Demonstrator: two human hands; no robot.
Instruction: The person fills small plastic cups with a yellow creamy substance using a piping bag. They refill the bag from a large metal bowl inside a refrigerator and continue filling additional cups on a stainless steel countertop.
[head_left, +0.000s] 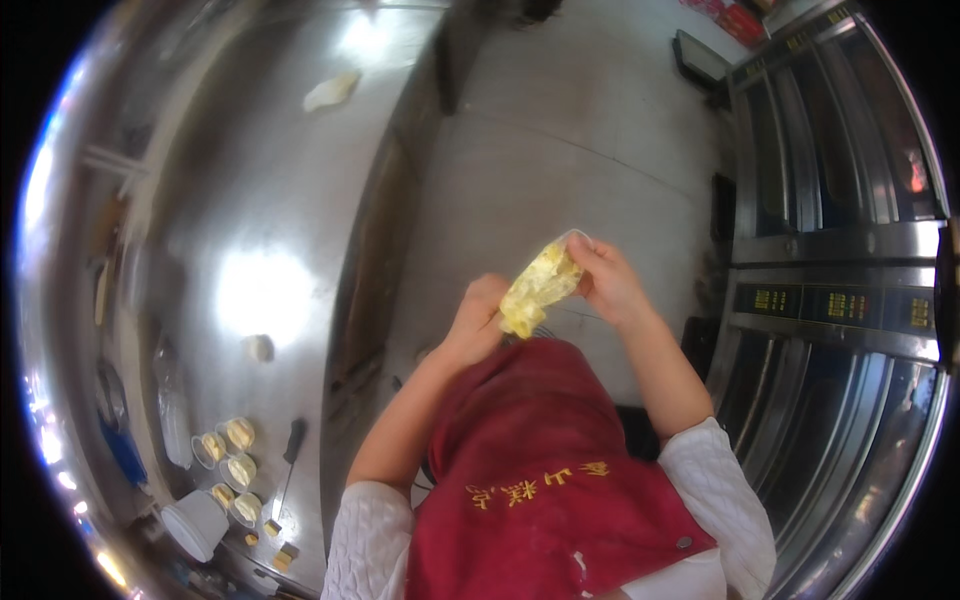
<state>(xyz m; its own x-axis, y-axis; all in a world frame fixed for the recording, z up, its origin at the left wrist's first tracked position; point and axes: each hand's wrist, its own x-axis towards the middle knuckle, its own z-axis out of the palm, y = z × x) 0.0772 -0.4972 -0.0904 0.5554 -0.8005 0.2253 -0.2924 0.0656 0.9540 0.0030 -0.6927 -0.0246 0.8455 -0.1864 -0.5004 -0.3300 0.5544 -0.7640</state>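
Between my two hands, in front of the red apron, is a transparent plastic bag (544, 285) smeared inside with pale yellow filling or cream. My left hand (480, 315) grips its lower left end, with the fingers partly hidden behind the bag. At the upper right end, my right hand (604, 277) pinches the bag's edge between thumb and fingers. The bag is crumpled and tilted, held above the floor rather than over the bench. Whether it is a piping bag cannot be told.
A steel workbench (247, 187) runs along the left. On it are small filled plastic cups (241, 471), a black-handled knife (289, 465), a white tub (195, 525), a plastic sleeve of cups (172, 409) and a dough piece (260, 348). Stacked deck ovens (832, 300) line the right.
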